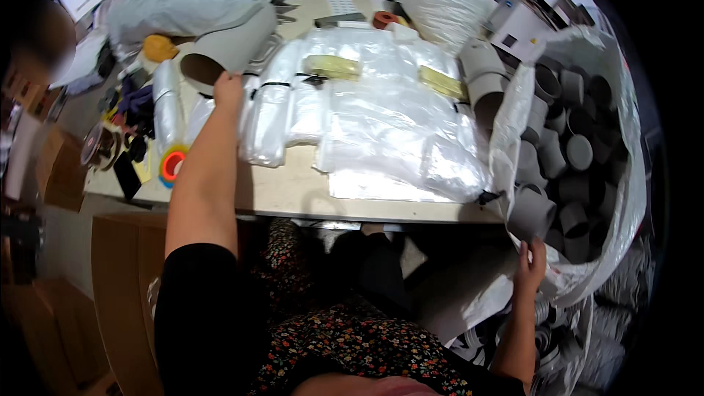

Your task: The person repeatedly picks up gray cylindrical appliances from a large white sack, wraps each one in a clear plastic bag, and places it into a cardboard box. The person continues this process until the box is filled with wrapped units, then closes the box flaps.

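On the left of the table, my left hand [229, 92] closes on the rim of a wide grey tube [253, 33], whose dark open end faces me. At the right, my right hand [532, 264] pinches the lower edge of a short grey pipe fitting [532, 213]. That fitting is at the near edge of a large white plastic bag [632, 154] full of similar grey fittings [579, 152]. Between my hands lie stacks of clear plastic bags [378, 121], some bound with black ties, with two yellowish strips [331, 67] on top.
More grey tubes [485, 77] lie on the table beside the white bag. Rolls of tape [173, 165] and a dark phone-like slab [127, 174] lie at the left. Cardboard boxes [121, 286] stand below the table's left edge. A filled plastic bag [444, 4] sits at the back.
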Demonstrator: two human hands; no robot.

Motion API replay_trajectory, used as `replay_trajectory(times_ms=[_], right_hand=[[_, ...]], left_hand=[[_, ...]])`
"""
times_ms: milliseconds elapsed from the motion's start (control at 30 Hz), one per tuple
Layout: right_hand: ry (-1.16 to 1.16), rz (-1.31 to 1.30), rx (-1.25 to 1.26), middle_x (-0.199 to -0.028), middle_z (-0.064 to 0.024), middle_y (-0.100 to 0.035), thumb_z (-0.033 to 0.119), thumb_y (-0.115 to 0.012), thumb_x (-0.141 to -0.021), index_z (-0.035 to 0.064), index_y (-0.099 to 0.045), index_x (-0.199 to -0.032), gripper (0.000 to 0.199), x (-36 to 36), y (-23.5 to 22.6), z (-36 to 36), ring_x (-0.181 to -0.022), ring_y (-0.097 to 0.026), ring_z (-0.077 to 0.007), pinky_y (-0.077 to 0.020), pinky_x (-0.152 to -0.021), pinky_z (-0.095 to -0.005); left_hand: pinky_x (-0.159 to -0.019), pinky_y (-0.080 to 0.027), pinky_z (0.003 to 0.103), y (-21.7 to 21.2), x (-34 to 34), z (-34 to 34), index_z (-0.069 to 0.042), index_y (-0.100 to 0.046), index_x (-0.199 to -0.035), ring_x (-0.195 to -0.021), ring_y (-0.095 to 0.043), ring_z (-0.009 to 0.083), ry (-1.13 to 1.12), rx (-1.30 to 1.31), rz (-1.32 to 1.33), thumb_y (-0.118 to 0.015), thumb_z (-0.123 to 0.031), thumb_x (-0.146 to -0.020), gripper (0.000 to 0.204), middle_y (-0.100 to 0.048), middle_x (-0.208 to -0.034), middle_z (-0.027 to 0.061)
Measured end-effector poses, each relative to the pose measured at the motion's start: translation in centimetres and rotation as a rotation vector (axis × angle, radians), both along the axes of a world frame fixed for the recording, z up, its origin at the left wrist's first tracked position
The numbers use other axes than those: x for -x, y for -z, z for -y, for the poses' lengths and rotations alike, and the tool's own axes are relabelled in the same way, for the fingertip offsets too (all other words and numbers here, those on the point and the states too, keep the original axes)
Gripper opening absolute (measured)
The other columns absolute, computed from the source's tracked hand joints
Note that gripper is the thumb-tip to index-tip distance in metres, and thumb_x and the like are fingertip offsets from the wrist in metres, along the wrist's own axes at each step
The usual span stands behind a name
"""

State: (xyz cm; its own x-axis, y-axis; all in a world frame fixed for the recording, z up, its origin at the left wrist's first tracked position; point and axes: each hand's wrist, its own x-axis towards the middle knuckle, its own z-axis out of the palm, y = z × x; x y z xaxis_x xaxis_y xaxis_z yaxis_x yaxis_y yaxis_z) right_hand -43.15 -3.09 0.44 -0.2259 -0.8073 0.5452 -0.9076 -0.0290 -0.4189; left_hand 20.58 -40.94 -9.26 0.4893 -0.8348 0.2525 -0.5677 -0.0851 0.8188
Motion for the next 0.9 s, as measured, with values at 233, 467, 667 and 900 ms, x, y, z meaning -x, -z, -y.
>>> replay_trajectory(times_ms=[233, 467, 667, 900], right_hand=[[-0.226, 0.636, -0.158, -0.113, -0.0123, -0.056, 0.008, -0.059, -0.085, -0.0011, -0.046, -0.125, 0.043, -7.9, -1.6, 0.2, -0.101, -0.055, -0.0208, -0.0417, -0.089, -0.032], [-1.103, 2.219, -0.191, -0.136, -0.0136, -0.04, 0.04, -0.054, -0.088, 0.0043, -0.032, -0.137, 0.064, -14.1, 2.1, 0.1, -0.122, -0.042, -0.0261, -0.0387, -0.099, -0.0432], [-0.554, 2.074, -0.847, -0.129, -0.0102, -0.048, 0.034, -0.055, -0.089, 0.0124, -0.033, -0.138, 0.058, -18.4, 3.3, -7.5, -0.109, -0.053, -0.0224, -0.0485, -0.087, -0.0389], [-0.341, 1.396, -0.866, -0.101, -0.0075, -0.062, 0.02, -0.061, -0.086, 0.0068, -0.054, -0.12, 0.037, -13.9, 8.9, -16.1, -0.076, -0.059, -0.0131, -0.0495, -0.068, -0.0257]], left_hand=[[-0.09, -0.039, 0.033, -6.8, 0.7, -12.0, 0.0, -0.053, -0.116, -0.1, -0.053, 0.0216, 0.265, 0.321, -0.643, -0.05, -0.03, -0.092, 0.038, -0.057, -0.109, 0.0087], [-0.1, -0.035, 0.042, -7.9, 0.5, -34.5, -0.004, -0.039, -0.131, -0.118, -0.046, 0.0253, 0.347, -0.02, -1.214, -0.042, -0.033, -0.096, 0.046, -0.047, -0.13, 0.0099], [-0.098, -0.037, 0.044, -13.0, -2.5, -35.3, -0.002, -0.044, -0.127, -0.116, -0.047, 0.0272, 0.236, -0.088, -0.72, -0.046, -0.042, -0.09, 0.055, -0.049, -0.127, 0.0125], [-0.065, -0.039, 0.024, -15.7, 6.0, -24.5, 0.002, -0.057, -0.102, -0.073, -0.05, 0.0112, 1.006, -0.324, 0.176, -0.052, -0.026, -0.091, 0.031, -0.057, -0.084, 0.0028]])
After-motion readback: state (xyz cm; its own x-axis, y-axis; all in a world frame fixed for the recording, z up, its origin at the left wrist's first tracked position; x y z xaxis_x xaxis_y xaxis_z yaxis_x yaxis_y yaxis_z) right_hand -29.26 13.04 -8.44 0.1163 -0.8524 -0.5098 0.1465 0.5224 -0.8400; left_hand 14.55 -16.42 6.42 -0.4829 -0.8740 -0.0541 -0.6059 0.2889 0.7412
